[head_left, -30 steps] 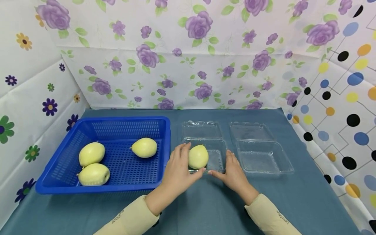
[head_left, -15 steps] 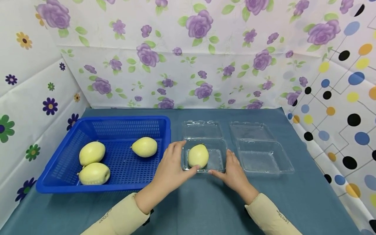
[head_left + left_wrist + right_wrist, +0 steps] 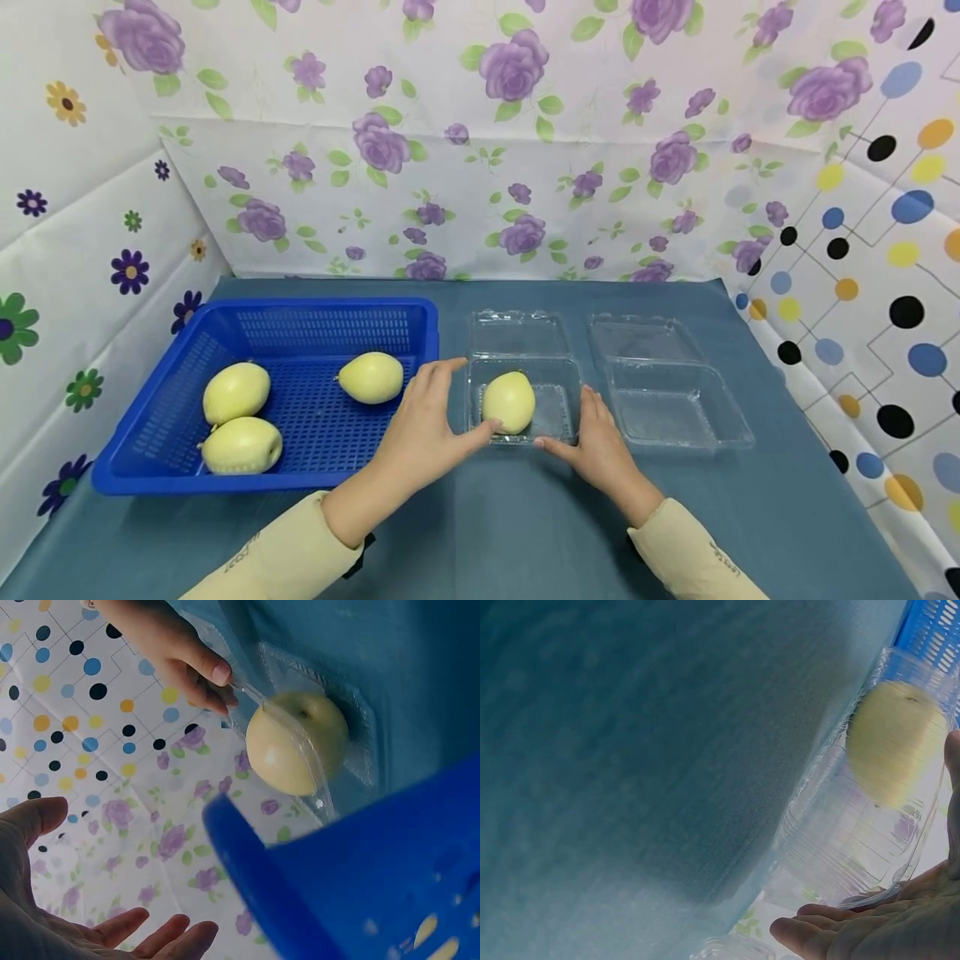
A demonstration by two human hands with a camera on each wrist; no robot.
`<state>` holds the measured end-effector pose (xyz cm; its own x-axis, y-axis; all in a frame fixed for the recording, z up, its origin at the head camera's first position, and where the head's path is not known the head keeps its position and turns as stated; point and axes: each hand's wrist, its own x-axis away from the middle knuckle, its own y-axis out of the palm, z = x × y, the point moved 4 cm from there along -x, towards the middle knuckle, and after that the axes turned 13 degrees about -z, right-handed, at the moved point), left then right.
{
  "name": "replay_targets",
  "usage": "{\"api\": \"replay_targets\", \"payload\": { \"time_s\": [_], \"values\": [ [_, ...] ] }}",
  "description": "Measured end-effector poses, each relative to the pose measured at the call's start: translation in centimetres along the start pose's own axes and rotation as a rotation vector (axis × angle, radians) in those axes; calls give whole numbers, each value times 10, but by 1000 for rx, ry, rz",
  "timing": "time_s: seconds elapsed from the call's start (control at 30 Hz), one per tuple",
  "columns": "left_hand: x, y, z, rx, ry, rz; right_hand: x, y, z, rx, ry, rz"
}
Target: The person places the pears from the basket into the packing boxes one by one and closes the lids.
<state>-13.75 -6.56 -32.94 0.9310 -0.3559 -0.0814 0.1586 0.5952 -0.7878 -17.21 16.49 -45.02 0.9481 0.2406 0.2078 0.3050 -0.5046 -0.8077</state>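
A pale yellow fruit sits in the tray of an open clear clamshell box on the blue cloth. My left hand hovers open at the box's left side, fingers spread, with its thumb near the front rim. It holds nothing. My right hand rests with straight fingers against the box's right front corner. The left wrist view shows the fruit behind the thin plastic wall and the right hand's fingertips on the rim. In the right wrist view the fruit lies beyond my open palm.
A blue plastic basket stands at the left with three more yellow fruits inside. A second clear clamshell box lies open to the right. Flowered and dotted sheets wall in the table on three sides.
My left hand let go of the fruit, leaving it in the box, and drew back to the left. The right hand has stayed at the box's corner.
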Motion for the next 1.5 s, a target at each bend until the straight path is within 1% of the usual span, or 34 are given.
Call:
{"api": "replay_targets", "payload": {
  "time_s": [0.17,0.37,0.63,0.77,0.9,1.1,1.33,1.5],
  "values": [
    [-1,-8,-2,-12,-5,5,0,-1,1,5,-5,4],
    [-4,-19,-5,-7,-10,-5,0,1,4,-3,13,-21],
    [-11,-40,-13,-17,-62,-65,1,-3,4,-15,16,-5],
    [-13,-47,-18,-32,-70,-59,0,-5,3,-10,18,-3],
    [-16,-52,-24,-43,-72,-45,1,-6,3,-7,23,-7],
    [-25,-58,-36,-50,-103,-50,1,-5,0,3,12,-1],
    [-35,-65,-50,-66,-167,-83,0,0,-2,-3,8,-3],
    [-42,-68,-56,-62,-178,-88,0,0,-1,-8,20,1]
  ]
}}
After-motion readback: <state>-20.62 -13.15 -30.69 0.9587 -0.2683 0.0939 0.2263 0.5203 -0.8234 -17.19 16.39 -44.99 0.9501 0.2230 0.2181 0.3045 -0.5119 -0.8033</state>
